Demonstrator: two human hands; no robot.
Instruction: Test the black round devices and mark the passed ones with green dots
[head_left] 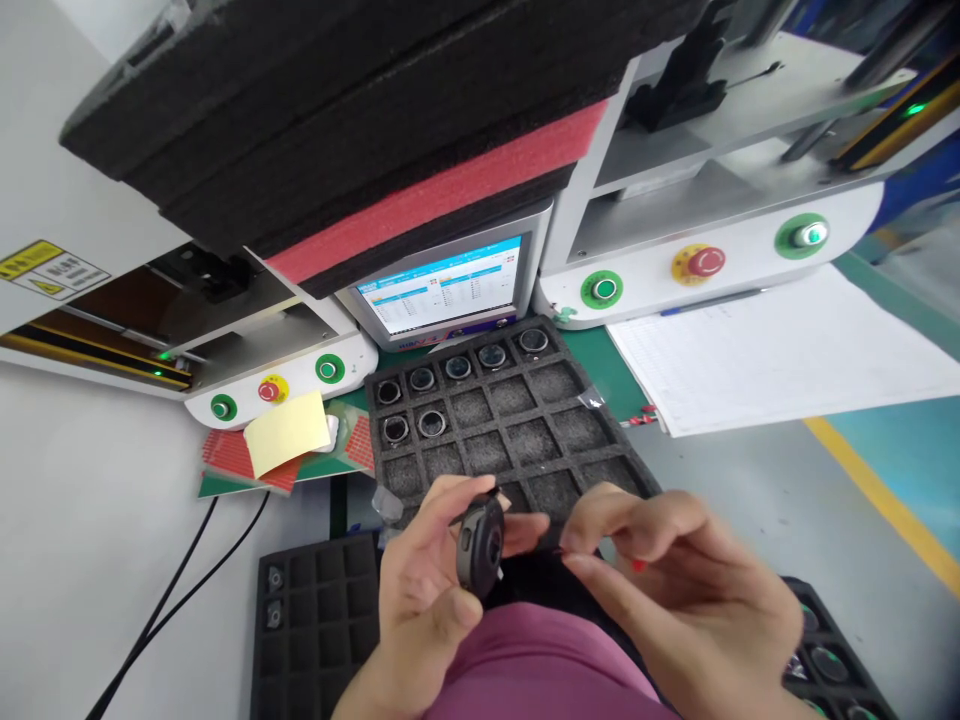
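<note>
Black foam slabs with one red layer fill the top of the view, stacked above two white machines that carry green and red buttons, with a small lit screen between them. Below the screen, a black foam tray sits on the green surface; seven of its square pockets, along the far row and at the near-left, hold round ringed parts, and the rest are bare. White paper sheets lie to its right, a yellow note to its left. Two more trays lie at the lower edges, each with a few parts in it.

Just in front of the main tray, the left hand is closed around a small round black part, thumb and fingers pinching it upright with its face turned right. The right hand is pinched shut at the fingertips close beside the part; something thin may be between them, but I cannot tell.

This looks like the handling or inspection step on a single part, before it goes into a pocket. Seating it would call for turning it flat and lowering it squarely into a bare pocket.
</note>
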